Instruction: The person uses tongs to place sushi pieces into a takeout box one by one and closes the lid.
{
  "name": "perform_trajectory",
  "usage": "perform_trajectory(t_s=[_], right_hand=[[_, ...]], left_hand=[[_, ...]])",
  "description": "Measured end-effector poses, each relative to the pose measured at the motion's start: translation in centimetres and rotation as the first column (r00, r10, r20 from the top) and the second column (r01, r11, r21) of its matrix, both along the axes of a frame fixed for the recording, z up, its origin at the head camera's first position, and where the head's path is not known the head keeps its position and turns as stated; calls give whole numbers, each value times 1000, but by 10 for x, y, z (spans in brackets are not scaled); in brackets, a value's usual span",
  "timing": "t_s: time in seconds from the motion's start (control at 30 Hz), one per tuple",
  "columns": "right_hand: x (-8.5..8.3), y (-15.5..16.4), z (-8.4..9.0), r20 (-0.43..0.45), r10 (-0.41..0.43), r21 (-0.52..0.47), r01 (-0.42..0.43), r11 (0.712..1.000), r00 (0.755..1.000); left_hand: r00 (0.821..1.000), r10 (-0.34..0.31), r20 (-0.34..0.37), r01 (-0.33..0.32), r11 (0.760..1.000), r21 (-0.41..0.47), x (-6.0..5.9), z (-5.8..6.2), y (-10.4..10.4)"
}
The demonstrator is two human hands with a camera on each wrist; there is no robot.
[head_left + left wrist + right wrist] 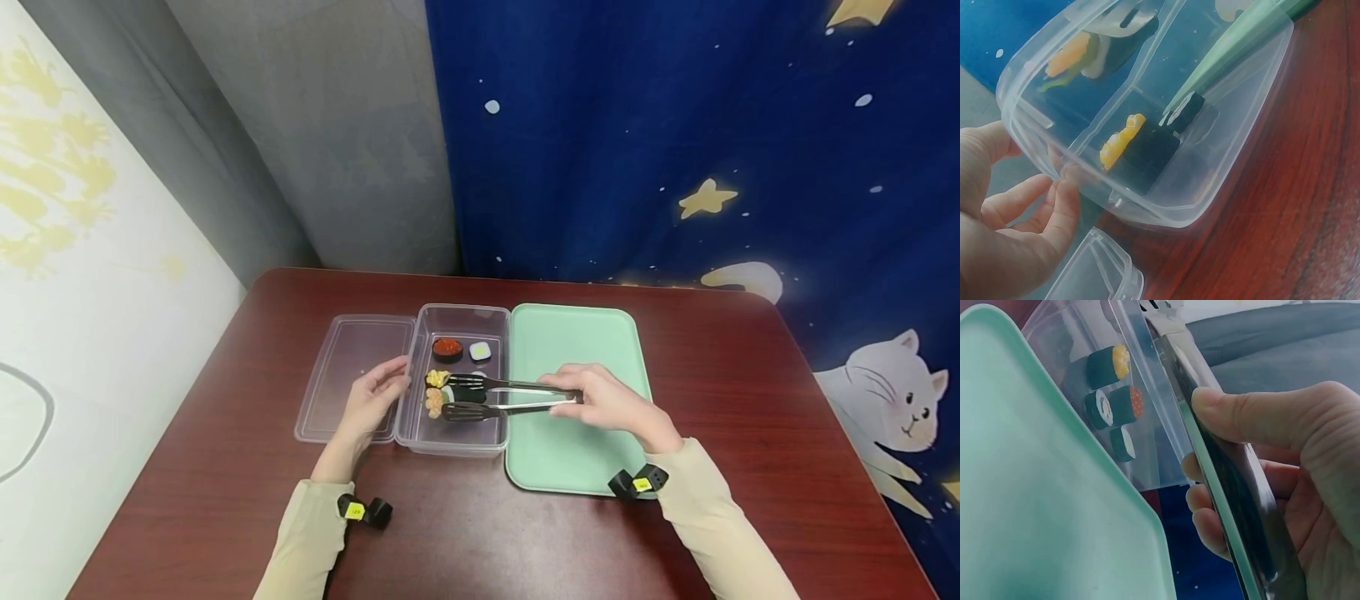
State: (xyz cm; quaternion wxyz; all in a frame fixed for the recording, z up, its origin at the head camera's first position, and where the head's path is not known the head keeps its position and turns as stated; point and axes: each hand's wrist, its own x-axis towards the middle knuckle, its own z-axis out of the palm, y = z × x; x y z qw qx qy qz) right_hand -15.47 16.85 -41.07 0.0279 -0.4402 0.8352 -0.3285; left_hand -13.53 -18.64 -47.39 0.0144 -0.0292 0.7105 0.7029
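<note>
My left hand [375, 396] holds the left wall of a clear plastic container [465, 313], thumb and fingertips at its rim. My right hand [603, 400] grips metal tongs with black ends [528, 386], reaching left over the container. Between the tong ends is a dark sushi hand roll [434, 403] with orange filling; it appears raised in the left wrist view, with green leaf and white rice showing. In the container sit a corn-topped sushi piece [437, 377], a red roe sushi piece [447, 348] and a small sushi roll [480, 351]. The tongs partly cover another roll [1104, 409].
A pale green tray [577, 337] lies right against the container. To the left, the clear lid [352, 362] lies flat on the dark red wooden table [750, 400]. A blue curtain [585, 150] hangs behind the table's far edge.
</note>
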Motion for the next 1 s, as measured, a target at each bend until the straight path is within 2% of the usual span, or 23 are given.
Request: perform_trajectory(t_s=[0.23, 0.47, 0.73, 1.0], right_hand=[[-3, -5, 17, -47, 24, 105, -19, 994, 999], [-6, -15, 31, -60, 39, 236, -23, 971, 997], [-9, -33, 39, -135, 56, 357, -4, 934, 989], [-9, -51, 47, -93, 21, 456, 23, 890, 995]], left_hand=[[1000, 1, -2, -1, 1000, 7, 0, 0, 0], [1000, 0, -3, 0, 1000, 5, 0, -1, 0], [1000, 1, -6, -1, 1000, 28, 0, -2, 0], [1000, 0, -11, 0, 1000, 26, -1, -2, 0]])
